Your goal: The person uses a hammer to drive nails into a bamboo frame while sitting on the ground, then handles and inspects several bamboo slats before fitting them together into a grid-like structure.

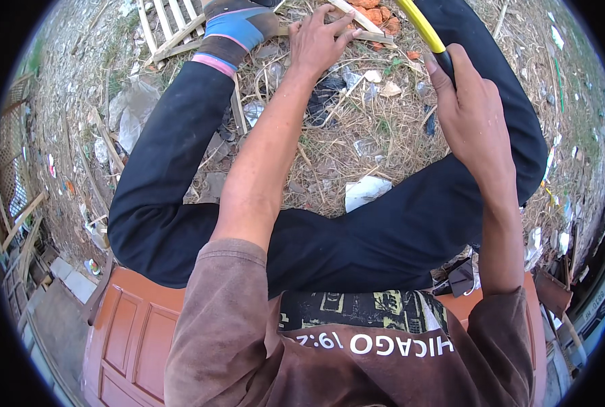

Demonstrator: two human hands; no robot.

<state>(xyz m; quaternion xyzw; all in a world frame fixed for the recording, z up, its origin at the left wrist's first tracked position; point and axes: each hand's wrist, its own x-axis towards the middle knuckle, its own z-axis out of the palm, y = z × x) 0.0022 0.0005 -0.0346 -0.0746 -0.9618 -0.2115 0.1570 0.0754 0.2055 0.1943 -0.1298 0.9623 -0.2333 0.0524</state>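
Note:
My right hand (471, 112) is wrapped round the black grip of a yellow-handled tool (421, 26). The tool's shaft slants up and left past the top edge, so its working end is out of view. Over at the top middle, my left hand (317, 42) is down on a thin wooden strip (372, 37), its fingers bent over the wood. A second pale strip (357, 16) slants close beside those fingers. Orange-red broken lumps (378, 15) lie just beyond the strips, between the left hand and the tool.
A slatted wooden frame (173, 24) lies at the upper left, against my left foot in a blue covering (238, 30). Dry grass, plastic scraps and a white torn piece (368, 192) litter the ground between my legs. I sit on a reddish-brown panelled door (136, 332).

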